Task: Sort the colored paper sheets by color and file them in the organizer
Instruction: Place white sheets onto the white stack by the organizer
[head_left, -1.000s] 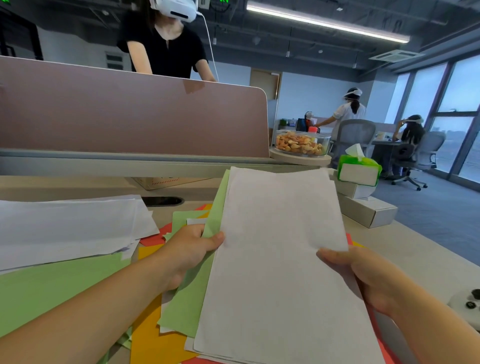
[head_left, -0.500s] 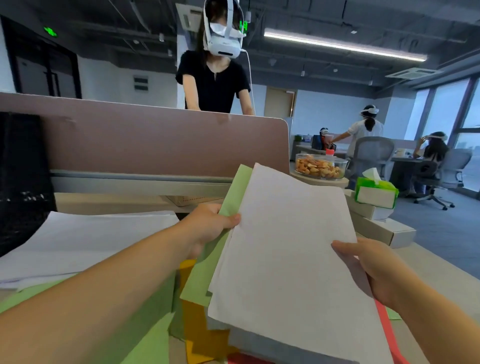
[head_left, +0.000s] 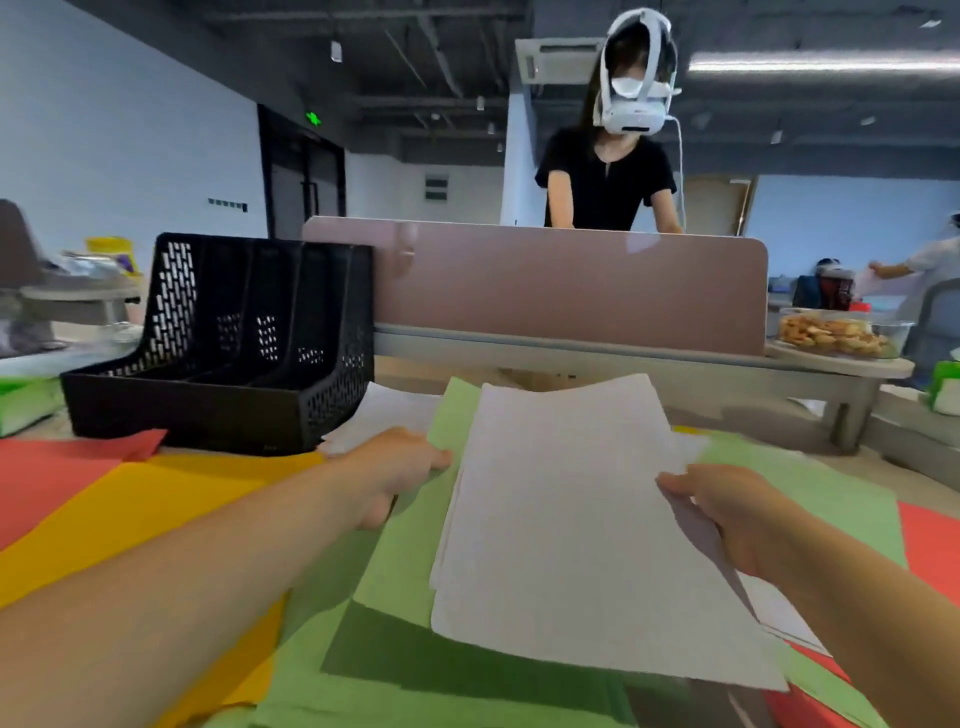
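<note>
A thin stack of white paper sheets (head_left: 561, 530) is held over the near middle of the table (head_left: 919, 457). It looks light, limp and prone to sliding apart. The right hand (head_left: 727, 509) has its grip pinched on the stack's right long edge. The left hand (head_left: 395, 467) pinches a pale green paper sheet (head_left: 457, 415) underneath. Holding both long edges should limit sagging. The stack's long axis points toward the far edge, and the black mesh organizer (head_left: 223, 353) stands at the far left.

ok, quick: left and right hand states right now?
Left hand: closed, pinching the left edge of the green sheet.
Right hand: closed, gripping the right edge of the white sheets.
</note>
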